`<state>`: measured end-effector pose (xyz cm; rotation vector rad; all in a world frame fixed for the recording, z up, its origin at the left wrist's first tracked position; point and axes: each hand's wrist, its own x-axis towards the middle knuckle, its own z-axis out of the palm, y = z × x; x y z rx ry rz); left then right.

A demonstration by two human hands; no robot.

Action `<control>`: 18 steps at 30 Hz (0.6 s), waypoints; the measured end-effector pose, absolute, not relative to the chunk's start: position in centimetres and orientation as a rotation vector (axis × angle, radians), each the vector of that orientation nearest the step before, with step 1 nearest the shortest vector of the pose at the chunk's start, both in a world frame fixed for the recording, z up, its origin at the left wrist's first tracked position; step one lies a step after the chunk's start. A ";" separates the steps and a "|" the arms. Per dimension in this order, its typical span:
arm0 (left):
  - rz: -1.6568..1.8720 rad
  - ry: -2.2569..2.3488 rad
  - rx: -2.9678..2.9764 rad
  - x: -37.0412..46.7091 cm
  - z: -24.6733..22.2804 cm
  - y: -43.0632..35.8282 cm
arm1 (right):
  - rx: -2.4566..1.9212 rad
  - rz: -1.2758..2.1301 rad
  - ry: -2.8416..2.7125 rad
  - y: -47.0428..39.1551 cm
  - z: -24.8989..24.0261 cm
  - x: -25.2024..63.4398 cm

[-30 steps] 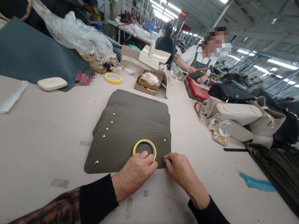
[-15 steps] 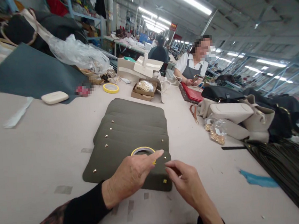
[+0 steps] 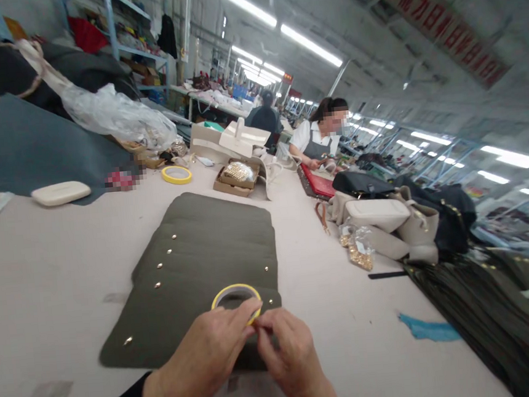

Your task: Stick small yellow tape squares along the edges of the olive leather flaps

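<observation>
A stack of olive-green panels [image 3: 213, 246] with gold studs lies fanned out before me. Over its near part, a roll of yellow tape [image 3: 234, 287] is gripped at its right edge by my left hand [image 3: 199, 352], thumb and fingers closed on it. My right hand [image 3: 291, 350] meets it there, thumb and forefinger pinched at the tape on the roll's near right rim. The exact bit between those fingertips is hidden. Both hands cover the near right corner of the top panel.
A second yellow tape roll [image 3: 176, 175], a cream oval case [image 3: 61, 193] and a box of gold hardware [image 3: 234, 185] lie farther back. Beige bags [image 3: 377, 213], a blue scrap [image 3: 428, 327] and dark green pieces [image 3: 483, 315] are at right. A co-worker [image 3: 317, 138] stands beyond.
My right hand has moved left from the panel's edge to the tape roll. My left fingers, earlier stretched over the roll, have closed on its rim. The view has shifted.
</observation>
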<state>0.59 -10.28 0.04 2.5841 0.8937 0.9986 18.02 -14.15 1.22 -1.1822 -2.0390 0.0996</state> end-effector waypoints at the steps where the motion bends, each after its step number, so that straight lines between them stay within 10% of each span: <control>1: 1.033 0.874 2.575 0.7 -0.2 -10.2 | -1.172 0.037 -2.021 -13.9 0.7 17.9; 10: 1.086 0.893 2.567 1.3 -1.2 -8.2 | -1.175 -0.443 -1.697 -11.7 -1.8 16.3; 18: 1.012 0.842 2.695 1.8 0.8 -9.5 | -1.623 0.706 -1.198 -11.8 -0.4 18.8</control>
